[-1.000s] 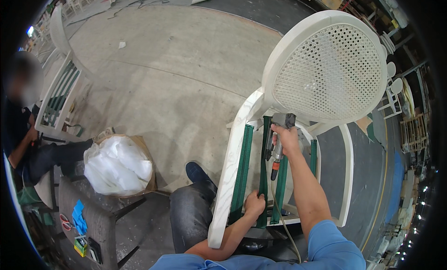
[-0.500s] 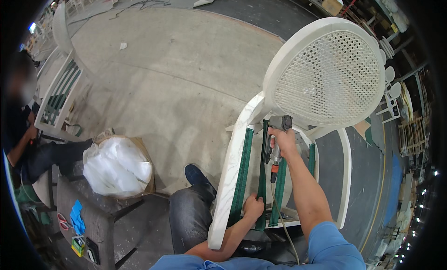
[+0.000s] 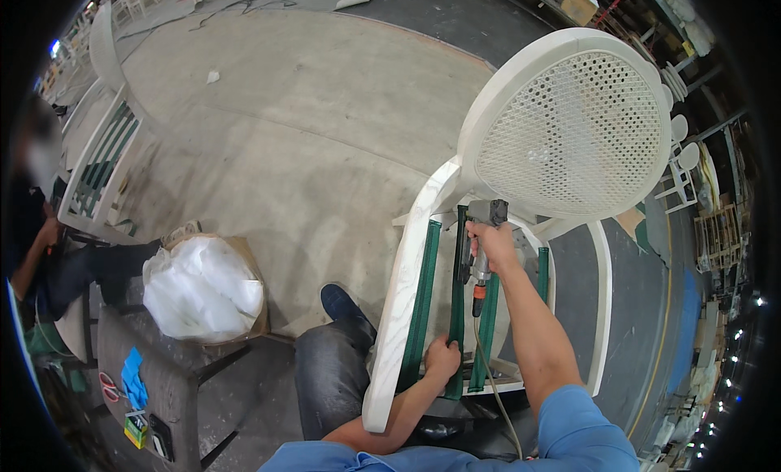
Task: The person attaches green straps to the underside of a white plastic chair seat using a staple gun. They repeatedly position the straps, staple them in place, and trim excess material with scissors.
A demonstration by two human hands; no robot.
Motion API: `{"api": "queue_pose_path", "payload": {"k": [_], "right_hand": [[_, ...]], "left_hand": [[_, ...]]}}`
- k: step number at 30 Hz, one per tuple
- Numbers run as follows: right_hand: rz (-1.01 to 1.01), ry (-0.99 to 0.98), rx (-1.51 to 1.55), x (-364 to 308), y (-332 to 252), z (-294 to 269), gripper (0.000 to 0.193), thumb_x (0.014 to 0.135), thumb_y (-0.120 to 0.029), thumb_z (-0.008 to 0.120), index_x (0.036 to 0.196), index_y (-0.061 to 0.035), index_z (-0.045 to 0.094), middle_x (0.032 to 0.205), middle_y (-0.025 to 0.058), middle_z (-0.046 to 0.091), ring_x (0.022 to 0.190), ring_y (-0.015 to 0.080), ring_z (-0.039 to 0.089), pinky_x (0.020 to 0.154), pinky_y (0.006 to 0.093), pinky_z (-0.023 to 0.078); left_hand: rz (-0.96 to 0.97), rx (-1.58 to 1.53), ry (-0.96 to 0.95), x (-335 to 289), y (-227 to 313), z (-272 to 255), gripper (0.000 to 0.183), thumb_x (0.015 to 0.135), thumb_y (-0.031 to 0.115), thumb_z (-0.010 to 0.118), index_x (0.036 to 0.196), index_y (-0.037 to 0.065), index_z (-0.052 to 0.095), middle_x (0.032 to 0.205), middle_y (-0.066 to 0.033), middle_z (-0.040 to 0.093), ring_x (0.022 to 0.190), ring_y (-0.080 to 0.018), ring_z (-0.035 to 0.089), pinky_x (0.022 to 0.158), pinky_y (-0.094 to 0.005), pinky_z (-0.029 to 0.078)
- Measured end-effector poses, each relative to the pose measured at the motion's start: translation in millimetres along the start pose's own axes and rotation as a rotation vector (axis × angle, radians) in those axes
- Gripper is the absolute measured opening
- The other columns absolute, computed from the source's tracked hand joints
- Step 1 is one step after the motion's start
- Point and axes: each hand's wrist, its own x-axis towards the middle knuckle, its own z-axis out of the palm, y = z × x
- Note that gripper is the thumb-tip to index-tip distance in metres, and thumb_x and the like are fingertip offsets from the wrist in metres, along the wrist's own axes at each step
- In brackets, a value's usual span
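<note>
Green webbing strap (image 3: 455, 309) pinched by left hand (image 3: 443, 360), staple gun (image 3: 482, 228) in right hand (image 3: 490, 242)

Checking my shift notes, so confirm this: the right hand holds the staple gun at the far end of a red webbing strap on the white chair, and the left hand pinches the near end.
Wrong colour: the head view shows the webbing strap is green. The rest stands.

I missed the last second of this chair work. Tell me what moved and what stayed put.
The right hand has carried the staple gun slightly further up the middle green strap, toward the seat's back rail. The left hand still pinches the strap's near end. The white chair has not shifted.
</note>
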Motion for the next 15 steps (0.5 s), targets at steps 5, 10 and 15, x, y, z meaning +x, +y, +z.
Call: {"api": "queue_pose_path", "payload": {"k": [5,10,15], "right_hand": [[-0.022,0.038,-0.031,6.3,7.6,-16.9,0.016,0.084,-0.01,0.076,0.078,0.0023,0.067,0.072,0.008,0.065,0.049,0.0153,0.055,0.042,0.0335,0.042],[-0.014,0.049,0.014,6.7,4.3,-7.4,0.018,0.083,-0.01,0.076,0.077,0.0033,0.066,0.073,0.0088,0.066,0.05,0.0162,0.056,0.042,0.0334,0.043],[0.013,0.072,0.003,2.6,8.7,-29.2,0.02,0.084,-0.012,0.078,0.087,0.0032,0.066,0.076,0.0091,0.065,0.051,0.0167,0.057,0.042,0.0339,0.045]], "left_hand": [[-0.026,0.027,-0.001,-3.8,6.8,3.1,0.033,0.096,0.021,0.061,0.12,0.001,0.069,0.114,-0.0228,0.072,0.11,-0.0417,0.068,0.098,-0.0489,0.051],[-0.032,-0.012,-0.013,1.9,3.2,-2.3,0.032,0.096,0.021,0.061,0.119,0.0,0.068,0.111,-0.022,0.073,0.108,-0.0397,0.069,0.096,-0.047,0.051],[-0.014,0.044,-0.008,-6.3,4.2,6.8,0.034,0.096,0.024,0.061,0.119,0.001,0.069,0.112,-0.0218,0.073,0.111,-0.041,0.068,0.099,-0.0471,0.051]]}}
